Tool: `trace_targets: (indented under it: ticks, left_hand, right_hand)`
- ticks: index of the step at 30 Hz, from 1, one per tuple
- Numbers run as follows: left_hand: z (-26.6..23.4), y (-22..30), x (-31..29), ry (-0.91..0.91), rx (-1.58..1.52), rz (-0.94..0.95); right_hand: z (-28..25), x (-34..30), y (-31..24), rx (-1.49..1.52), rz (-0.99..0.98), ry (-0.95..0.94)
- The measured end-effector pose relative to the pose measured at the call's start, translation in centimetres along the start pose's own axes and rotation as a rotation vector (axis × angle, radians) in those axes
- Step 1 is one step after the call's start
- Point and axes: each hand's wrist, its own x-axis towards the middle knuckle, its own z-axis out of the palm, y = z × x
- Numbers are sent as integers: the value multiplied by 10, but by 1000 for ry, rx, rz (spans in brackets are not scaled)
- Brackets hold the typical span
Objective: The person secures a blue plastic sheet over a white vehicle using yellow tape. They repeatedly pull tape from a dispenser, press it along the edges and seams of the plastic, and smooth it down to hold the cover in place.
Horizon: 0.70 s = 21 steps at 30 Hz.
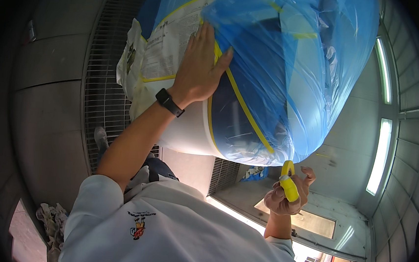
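Note:
My left hand (201, 64), with a black watch (169, 102) on the wrist, lies flat with its fingers stretched out. It rests along a strip of yellow masking tape (244, 101), between newspaper sheets (164, 53) and blue plastic film (255, 51). Paper and film cover much of a rounded white vehicle body (185, 129) with a dark glass-like panel (227, 122). Below the film's lower right end, my right hand (283, 198) grips a roll of yellow masking tape (289, 189). Whether a second roll sits with it I cannot tell.
A floor grating (107, 69) runs along the left of the vehicle body. Crumpled paper (52, 227) lies at the lower left. Bright light tubes (378, 156) line the grey wall on the right. Blue scraps (255, 173) lie on the floor beyond the body.

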Motion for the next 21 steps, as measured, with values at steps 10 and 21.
trace_targets:
  ticks: [10,21]
  left_hand:
    - [-17,-19,13,-56,-27,-68]
    - [-28,-19,30,-117,-46,-141]
  right_hand:
    - [12,8,-3,65,-18,42]
    - [30,20,-22,208,40,26]
